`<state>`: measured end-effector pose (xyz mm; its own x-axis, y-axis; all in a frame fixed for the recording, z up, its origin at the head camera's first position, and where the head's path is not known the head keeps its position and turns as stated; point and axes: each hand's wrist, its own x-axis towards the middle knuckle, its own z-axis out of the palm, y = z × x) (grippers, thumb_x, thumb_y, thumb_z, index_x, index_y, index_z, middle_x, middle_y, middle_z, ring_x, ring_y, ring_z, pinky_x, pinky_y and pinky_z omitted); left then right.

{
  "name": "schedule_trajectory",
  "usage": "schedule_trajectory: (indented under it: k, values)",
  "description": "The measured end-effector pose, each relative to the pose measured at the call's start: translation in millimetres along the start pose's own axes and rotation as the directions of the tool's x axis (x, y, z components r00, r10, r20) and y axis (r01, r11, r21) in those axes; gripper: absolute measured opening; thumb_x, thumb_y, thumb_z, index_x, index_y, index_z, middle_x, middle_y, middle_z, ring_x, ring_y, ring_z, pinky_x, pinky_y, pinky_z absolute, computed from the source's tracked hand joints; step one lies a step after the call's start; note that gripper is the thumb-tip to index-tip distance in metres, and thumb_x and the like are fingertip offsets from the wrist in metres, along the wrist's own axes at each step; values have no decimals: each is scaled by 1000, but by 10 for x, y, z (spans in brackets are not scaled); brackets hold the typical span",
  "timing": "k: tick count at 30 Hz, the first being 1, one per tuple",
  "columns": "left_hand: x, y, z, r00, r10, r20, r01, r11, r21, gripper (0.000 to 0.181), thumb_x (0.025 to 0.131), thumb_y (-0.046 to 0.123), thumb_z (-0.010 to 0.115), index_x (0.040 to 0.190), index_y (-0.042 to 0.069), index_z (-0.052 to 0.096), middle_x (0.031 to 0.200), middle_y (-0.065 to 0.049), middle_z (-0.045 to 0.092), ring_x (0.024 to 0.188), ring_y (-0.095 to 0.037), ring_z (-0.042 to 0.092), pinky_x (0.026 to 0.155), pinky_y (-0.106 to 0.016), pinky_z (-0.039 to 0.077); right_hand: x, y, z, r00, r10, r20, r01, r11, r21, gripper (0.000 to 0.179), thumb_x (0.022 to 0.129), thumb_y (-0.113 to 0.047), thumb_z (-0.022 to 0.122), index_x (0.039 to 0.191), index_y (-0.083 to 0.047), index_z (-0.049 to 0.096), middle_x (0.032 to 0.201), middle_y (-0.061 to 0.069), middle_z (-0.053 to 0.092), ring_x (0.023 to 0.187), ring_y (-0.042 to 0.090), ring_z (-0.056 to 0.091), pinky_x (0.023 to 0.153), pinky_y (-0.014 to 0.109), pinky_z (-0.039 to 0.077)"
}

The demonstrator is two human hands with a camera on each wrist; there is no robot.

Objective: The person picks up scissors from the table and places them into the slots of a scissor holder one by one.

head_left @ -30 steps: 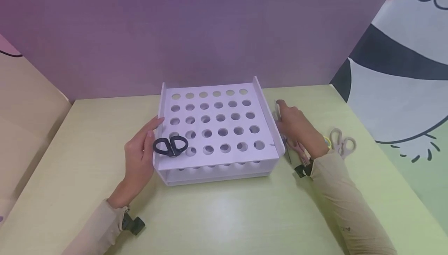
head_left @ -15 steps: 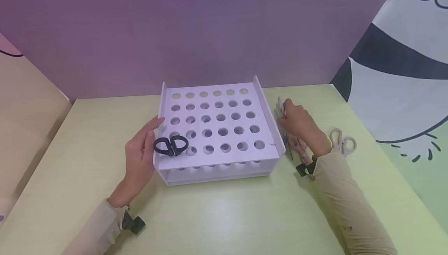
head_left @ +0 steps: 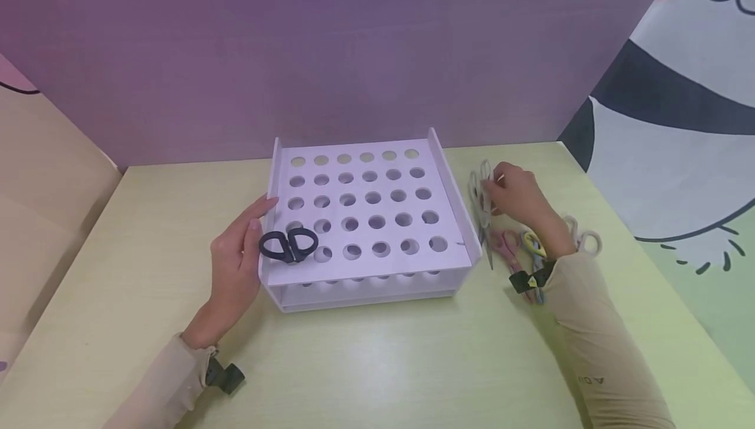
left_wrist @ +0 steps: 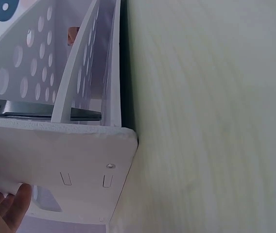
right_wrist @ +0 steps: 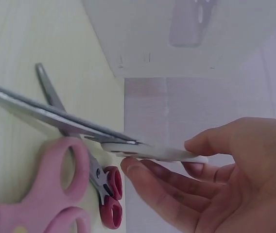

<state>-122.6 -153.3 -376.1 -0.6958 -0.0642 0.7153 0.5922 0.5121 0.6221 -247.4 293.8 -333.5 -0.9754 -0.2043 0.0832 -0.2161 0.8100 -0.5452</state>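
A white rack (head_left: 354, 269) with rows of round holes stands on the table, and black-handled scissors (head_left: 289, 251) sit in its near left corner hole. In the left wrist view their metal blades (left_wrist: 26, 109) reach down inside the rack. My left hand (head_left: 232, 265) holds the rack's left side panel, index finger over the edge. To the right of the rack, my right hand (head_left: 519, 194) pinches the handles of white scissors (right_wrist: 169, 153) between thumb and fingers. The blades point toward the table's front and look nearly closed.
Beside the right hand lie pink scissors (head_left: 508, 252) and yellow-handled scissors (head_left: 533, 243). Pale-handled scissors (head_left: 580, 245) lie further right, partly behind the forearm. Red-handled scissors (right_wrist: 111, 198) show in the right wrist view. A purple wall (head_left: 354, 49) rises behind the table.
My right hand has moved right, away from the rack's side, bringing the white scissors more into sight. More of the yellow-handled scissors shows. The left hand has stayed on the rack.
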Motion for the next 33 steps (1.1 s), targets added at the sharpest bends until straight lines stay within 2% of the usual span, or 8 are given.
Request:
schedule_trajectory:
  k: [3, 8, 12, 15, 20, 25, 29, 33]
  values:
    - [2, -1, 6, 1000, 8, -6, -8, 1000, -10, 33, 104, 7, 44, 128, 5, 67, 133, -11, 63, 129, -26, 56, 111, -30, 40, 5, 2, -12, 1000, 9, -13, -8, 1000, 11, 34, 105, -27, 44, 101, 6, 52, 78, 22, 67, 64, 29, 72, 70, 40, 58]
    - [5, 14, 8, 1000, 15, -17, -15, 1000, -17, 33, 102, 4, 46, 127, 5, 67, 132, -12, 64, 128, -27, 57, 111, -29, 40, 7, -13, -48, 999, 19, -27, -17, 999, 45, 41, 106, -32, 41, 103, 7, 54, 79, 21, 66, 64, 27, 72, 60, 25, 56]
    - [7, 17, 9, 1000, 17, -19, -18, 1000, -24, 33, 102, 3, 46, 127, 6, 67, 132, -11, 64, 127, -27, 57, 111, -29, 40, -12, -38, -81, 999, 13, -40, -10, 997, 75, 42, 106, -32, 41, 108, 8, 55, 84, 23, 67, 65, 27, 71, 58, 19, 54]
    - [6, 13, 10, 1000, 18, -19, -19, 999, -26, 33, 102, 4, 46, 128, 6, 67, 132, -10, 64, 128, -26, 57, 111, -30, 40, -24, -54, -97, 999, 12, -50, -6, 994, 110, 45, 107, -34, 40, 108, 8, 55, 89, 25, 66, 66, 27, 71, 58, 22, 57]
    - [8, 15, 8, 1000, 19, -20, -19, 1000, -17, 33, 102, 4, 46, 127, 5, 67, 132, -12, 64, 127, -27, 57, 110, -29, 40, -27, -56, -106, 996, 18, -84, -6, 989, 148, 48, 106, -39, 41, 101, 6, 57, 88, 23, 64, 69, 29, 70, 58, 32, 60]
    - [7, 10, 10, 1000, 21, -24, -21, 1000, -16, 33, 102, 3, 46, 127, 4, 68, 131, -12, 64, 127, -28, 57, 110, -29, 40, -16, -38, -111, 997, 18, -79, -6, 989, 150, 49, 106, -42, 40, 98, 3, 58, 89, 19, 63, 77, 27, 69, 65, 39, 61]
    - [6, 2, 13, 999, 25, -29, -26, 999, -25, 33, 101, 2, 46, 127, 4, 68, 131, -12, 64, 127, -28, 57, 110, -29, 40, -10, -23, -135, 998, 12, -54, -4, 988, 157, 51, 106, -45, 38, 98, 1, 57, 90, 16, 60, 76, 22, 70, 69, 39, 61]
    - [5, 0, 14, 999, 26, -27, -27, 999, -31, 33, 102, 2, 46, 127, 4, 67, 132, -12, 64, 127, -28, 57, 110, -28, 40, -13, -29, -158, 1000, 5, -23, 0, 973, 233, 50, 106, -45, 40, 97, 1, 56, 89, 13, 58, 74, 18, 68, 70, 34, 60]
